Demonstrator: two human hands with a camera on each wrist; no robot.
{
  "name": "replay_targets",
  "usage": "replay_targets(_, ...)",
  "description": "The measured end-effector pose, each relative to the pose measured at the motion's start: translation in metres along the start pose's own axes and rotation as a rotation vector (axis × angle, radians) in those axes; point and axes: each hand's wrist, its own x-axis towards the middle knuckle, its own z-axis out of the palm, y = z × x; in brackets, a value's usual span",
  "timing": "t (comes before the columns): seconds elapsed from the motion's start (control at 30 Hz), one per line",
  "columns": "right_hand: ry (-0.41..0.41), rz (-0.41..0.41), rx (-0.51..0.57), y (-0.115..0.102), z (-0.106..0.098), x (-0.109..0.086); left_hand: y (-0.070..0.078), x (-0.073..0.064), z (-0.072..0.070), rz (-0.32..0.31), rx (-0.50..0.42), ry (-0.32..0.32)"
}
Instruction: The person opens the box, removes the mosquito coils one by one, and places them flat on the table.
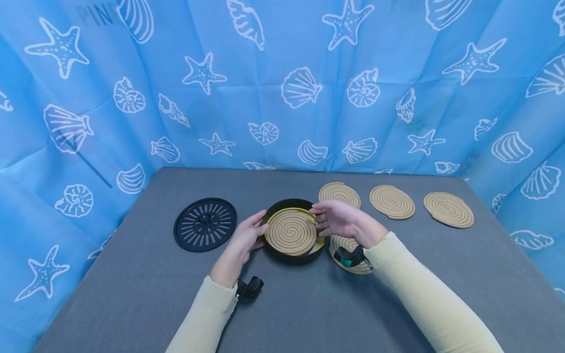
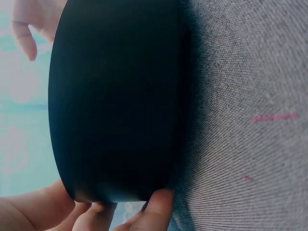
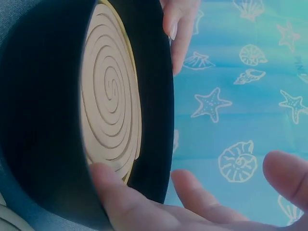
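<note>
A round black tin [image 1: 289, 260] stands on the grey cloth between my hands. Inside it lies a beige spiral mosquito coil [image 1: 291, 233], with a yellow rim or lining showing around it. My left hand [image 1: 247, 238] grips the tin's left side, its thumb by the rim and the other fingers against the outer wall [image 2: 115, 96]. Over the right rim reaches my right hand [image 1: 342, 220], its fingers loosely bent and spread. In the right wrist view one fingertip [image 3: 106, 175] is at the lower edge of the coil; whether it touches the coil I cannot tell.
Left of the tin lies a black slotted lid [image 1: 205, 224] with a small knob. More mosquito coils lie behind and to the right [image 1: 392, 202], and one coil [image 1: 344, 242] is partly under my right wrist. A blue shell-patterned curtain [image 1: 265, 98] hangs behind the table.
</note>
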Motion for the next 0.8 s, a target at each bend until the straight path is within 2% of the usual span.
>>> replay_targets(0.3,0.051,-0.035,-0.035,-0.001,-0.001,-0.006,0.0,-0.002,0.001,0.01,0.002,-0.009)
replay_targets(0.6,0.104,-0.076,-0.041,0.004,0.0,-0.003,-0.001,-0.002,-0.001,0.02,-0.002,-0.04)
replay_targets(0.7,0.122,-0.097,-0.013,0.007,0.003,-0.001,0.0,-0.002,-0.001,0.02,-0.002,-0.042)
replay_targets(0.8,0.126,-0.115,0.066,0.009,0.006,0.001,0.0,-0.001,0.0,0.021,0.002,-0.043)
